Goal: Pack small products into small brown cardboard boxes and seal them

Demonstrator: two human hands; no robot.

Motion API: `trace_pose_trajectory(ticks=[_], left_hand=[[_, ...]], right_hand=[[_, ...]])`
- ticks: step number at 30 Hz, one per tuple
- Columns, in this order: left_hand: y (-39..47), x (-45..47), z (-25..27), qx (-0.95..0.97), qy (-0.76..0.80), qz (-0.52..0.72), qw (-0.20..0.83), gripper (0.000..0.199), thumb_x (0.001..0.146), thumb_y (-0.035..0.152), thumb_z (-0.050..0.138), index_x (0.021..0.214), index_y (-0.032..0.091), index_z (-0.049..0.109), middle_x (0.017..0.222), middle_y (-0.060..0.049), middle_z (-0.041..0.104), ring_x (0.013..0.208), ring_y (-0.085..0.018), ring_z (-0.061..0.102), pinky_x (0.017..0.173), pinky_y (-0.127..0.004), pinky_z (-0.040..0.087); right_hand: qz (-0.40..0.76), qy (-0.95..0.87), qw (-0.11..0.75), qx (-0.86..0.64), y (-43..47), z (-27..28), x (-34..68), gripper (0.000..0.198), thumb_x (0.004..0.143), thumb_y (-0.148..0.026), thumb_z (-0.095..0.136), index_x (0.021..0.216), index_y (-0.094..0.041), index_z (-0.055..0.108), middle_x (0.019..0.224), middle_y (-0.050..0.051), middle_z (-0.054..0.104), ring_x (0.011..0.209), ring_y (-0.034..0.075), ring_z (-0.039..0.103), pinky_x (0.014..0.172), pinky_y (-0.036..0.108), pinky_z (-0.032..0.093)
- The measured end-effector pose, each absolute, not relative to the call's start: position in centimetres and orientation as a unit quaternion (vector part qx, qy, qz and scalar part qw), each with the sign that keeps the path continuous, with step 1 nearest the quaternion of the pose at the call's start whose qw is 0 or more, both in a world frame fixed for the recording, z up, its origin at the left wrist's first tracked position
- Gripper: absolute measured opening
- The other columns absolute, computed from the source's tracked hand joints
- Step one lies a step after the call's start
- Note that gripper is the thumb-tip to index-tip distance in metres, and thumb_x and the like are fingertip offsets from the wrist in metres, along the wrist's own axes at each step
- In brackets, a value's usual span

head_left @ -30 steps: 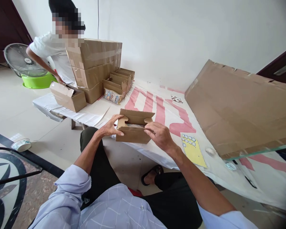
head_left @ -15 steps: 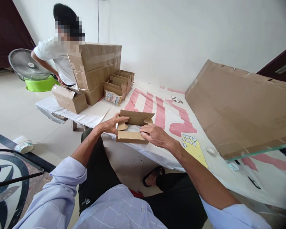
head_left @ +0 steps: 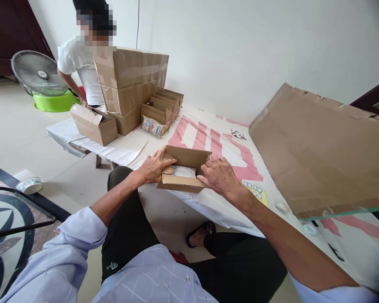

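A small cardboard box (head_left: 189, 156) rests at the near edge of the cloth-covered table, its top open and its long flaps raised. Inside lies a whitish thing (head_left: 183, 171) whose kind I cannot make out. My left hand (head_left: 154, 166) grips the box's left end, thumb laid over the end flap. At the right end, my right hand (head_left: 219, 173) holds the box wall with bent fingers, some of them reaching inside. The right end flap is mostly hidden behind that hand.
Taped cartons (head_left: 126, 78) are stacked at the back left, beside a row of open boxes (head_left: 158, 111) and a printed packet (head_left: 152, 126). Another box (head_left: 93, 124) stands at the left edge. A large cardboard sheet (head_left: 322, 155) leans at right. A co-worker (head_left: 82, 67) is behind the cartons.
My right hand has moved from the near flap and inside of the box to its right end. The box has shifted slightly right, and my left hand still holds it.
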State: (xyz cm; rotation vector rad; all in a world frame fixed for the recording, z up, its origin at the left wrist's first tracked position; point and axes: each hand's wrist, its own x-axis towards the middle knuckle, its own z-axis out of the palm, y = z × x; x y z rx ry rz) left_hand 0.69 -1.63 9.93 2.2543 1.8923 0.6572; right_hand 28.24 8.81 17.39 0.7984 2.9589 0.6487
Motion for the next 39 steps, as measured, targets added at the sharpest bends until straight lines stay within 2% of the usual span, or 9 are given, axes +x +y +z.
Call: trace_pose_trajectory(ticks=[6, 11, 14, 18, 22, 25, 29, 34, 39], left_hand=[[-2.2, 1.8, 10.6, 0.786, 0.577, 0.223, 0.004, 0.081, 0.076, 0.026, 0.085, 0.152, 0.033, 0.059, 0.171, -0.016, 0.039, 0.148, -0.050, 0.038, 0.114, -0.065, 0.040], [-1.2, 1.8, 11.4, 0.850, 0.492, 0.181, 0.048, 0.056, 0.071, 0.024, 0.081, 0.126, 0.027, 0.072, 0.133, -0.016, 0.066, 0.141, -0.047, 0.047, 0.111, -0.060, 0.039], [-1.7, 2.0, 11.2, 0.826, 0.522, 0.209, 0.029, 0.060, 0.070, 0.021, 0.080, 0.129, 0.023, 0.067, 0.138, -0.020, 0.061, 0.143, -0.048, 0.046, 0.111, -0.062, 0.041], [-2.6, 1.4, 9.5, 0.754, 0.547, 0.362, 0.036, 0.076, 0.076, 0.026, 0.083, 0.146, 0.024, 0.054, 0.155, -0.020, 0.047, 0.151, -0.046, 0.042, 0.121, -0.062, 0.041], [-1.6, -0.1, 6.6, 0.681, 0.526, 0.494, 0.128, 0.125, 0.069, 0.055, 0.097, 0.170, 0.028, 0.029, 0.173, -0.022, 0.030, 0.157, -0.047, 0.040, 0.121, -0.061, 0.046], [-0.2, -0.9, 4.5, 0.663, 0.497, 0.503, 0.247, 0.152, 0.061, 0.061, 0.101, 0.178, 0.031, 0.010, 0.178, -0.025, 0.025, 0.161, -0.051, 0.036, 0.119, -0.064, 0.048], [0.8, -0.8, 2.8, 0.640, 0.477, 0.510, 0.322, 0.156, 0.061, 0.059, 0.102, 0.179, 0.028, 0.005, 0.181, -0.026, 0.019, 0.163, -0.050, 0.034, 0.120, -0.062, 0.048], [0.6, -0.5, 2.1, 0.636, 0.473, 0.521, 0.317, 0.156, 0.059, 0.058, 0.102, 0.179, 0.029, 0.006, 0.180, -0.025, 0.023, 0.162, -0.049, 0.034, 0.121, -0.064, 0.047], [0.4, -0.3, 1.9, 0.641, 0.472, 0.521, 0.307, 0.154, 0.062, 0.060, 0.100, 0.180, 0.028, 0.006, 0.181, -0.023, 0.022, 0.164, -0.049, 0.030, 0.123, -0.063, 0.045]], right_hand=[[0.207, 0.952, 0.012, 0.227, 9.5, 17.3, 27.3, 0.022, 0.099, -0.037, 0.069, 0.093, -0.023, 0.085, 0.094, 0.019, 0.082, 0.115, 0.040, 0.059, 0.096, 0.052, 0.044], [0.207, 0.958, 0.051, 0.192, 8.8, 18.0, 27.2, 0.024, 0.101, -0.025, 0.063, 0.093, -0.021, 0.085, 0.094, 0.018, 0.083, 0.110, 0.036, 0.062, 0.096, 0.049, 0.044], [0.220, 0.949, 0.080, 0.214, 8.8, 18.5, 27.3, 0.024, 0.101, -0.031, 0.067, 0.093, -0.018, 0.086, 0.095, 0.020, 0.083, 0.108, 0.037, 0.066, 0.093, 0.047, 0.046], [0.213, 0.931, 0.115, 0.273, 9.4, 18.8, 27.2, 0.027, 0.100, -0.029, 0.066, 0.092, -0.014, 0.087, 0.099, 0.022, 0.083, 0.102, 0.036, 0.073, 0.088, 0.044, 0.048], [0.190, 0.920, 0.156, 0.306, 10.2, 18.8, 26.1, 0.026, 0.100, -0.028, 0.063, 0.097, -0.015, 0.086, 0.101, 0.023, 0.083, 0.102, 0.036, 0.077, 0.083, 0.041, 0.051], [0.124, 0.925, 0.182, 0.308, 11.2, 18.4, 24.7, 0.025, 0.098, -0.032, 0.066, 0.105, -0.015, 0.084, 0.105, 0.022, 0.083, 0.106, 0.038, 0.078, 0.088, 0.044, 0.053], [0.032, 0.928, 0.224, 0.295, 12.9, 17.2, 22.7, 0.035, 0.090, -0.034, 0.075, 0.119, -0.016, 0.081, 0.124, 0.021, 0.082, 0.115, 0.036, 0.078, 0.090, 0.040, 0.056], [0.016, 0.933, 0.235, 0.272, 14.4, 15.4, 21.8, 0.039, 0.082, -0.019, 0.076, 0.120, -0.018, 0.081, 0.121, 0.018, 0.083, 0.113, 0.034, 0.079, 0.088, 0.038, 0.057], [0.015, 0.949, 0.193, 0.250, 14.8, 14.1, 22.4, 0.038, 0.083, -0.021, 0.081, 0.120, -0.015, 0.081, 0.120, 0.020, 0.082, 0.112, 0.037, 0.078, 0.094, 0.040, 0.056]])
